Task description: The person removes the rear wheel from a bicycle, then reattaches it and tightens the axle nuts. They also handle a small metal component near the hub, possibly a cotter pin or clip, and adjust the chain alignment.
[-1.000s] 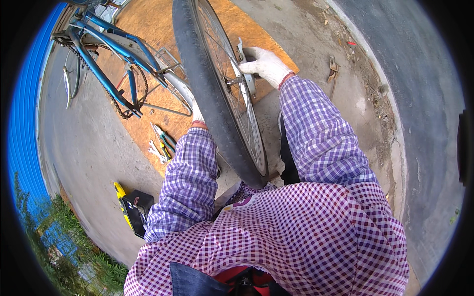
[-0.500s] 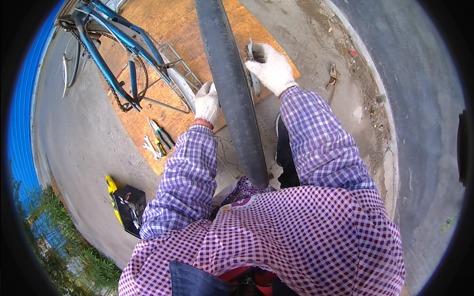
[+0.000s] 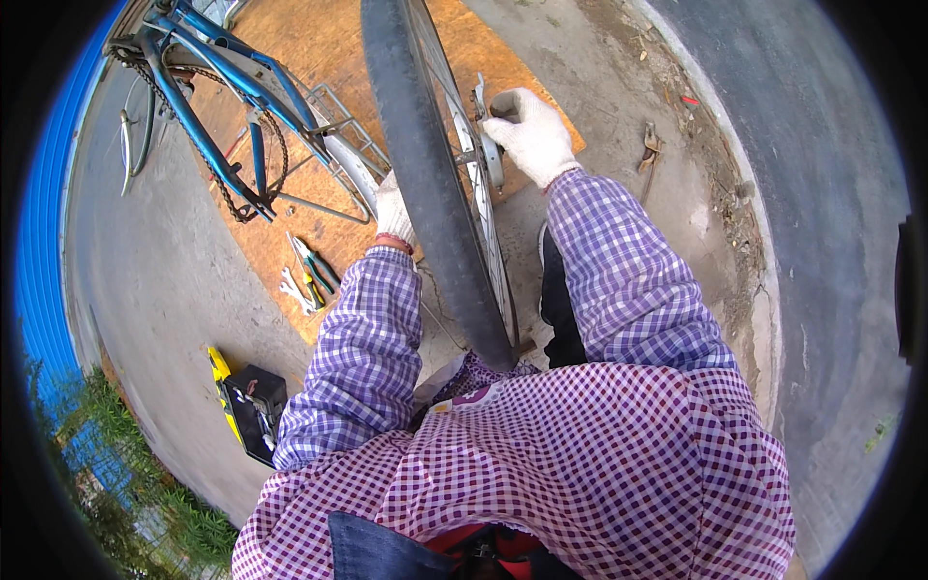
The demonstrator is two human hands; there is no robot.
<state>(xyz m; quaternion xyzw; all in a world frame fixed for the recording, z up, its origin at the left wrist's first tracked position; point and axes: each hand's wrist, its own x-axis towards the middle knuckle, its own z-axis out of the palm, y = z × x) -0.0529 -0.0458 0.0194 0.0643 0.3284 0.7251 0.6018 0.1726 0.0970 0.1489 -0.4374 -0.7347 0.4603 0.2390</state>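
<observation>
A bicycle wheel with a black tire (image 3: 411,145) stands upright in front of me, tilted to the left, its spokes and rim (image 3: 471,164) showing on the right side. My right hand (image 3: 532,138), in a white knitted glove, is closed at the hub on that side. Its thumb and fingertips meet a round metal hub part with a lever arm (image 3: 493,164); the exact grip is partly hidden. My left hand (image 3: 392,211), gloved too, reaches behind the tire's left side, and its fingers are hidden there.
To the left lies a blue bicycle frame (image 3: 184,106) with chain and rear rack on a wooden board (image 3: 300,29). Pliers (image 3: 314,263) and a wrench (image 3: 295,290) rest on the board's near edge. A black and yellow toolbox (image 3: 253,411) stands at the lower left. A curb runs along the right.
The wheel's top has tipped to the left and turned, so more spokes and rim show. The tire now covers my left fingers. My right hand stays nearly in place at the hub.
</observation>
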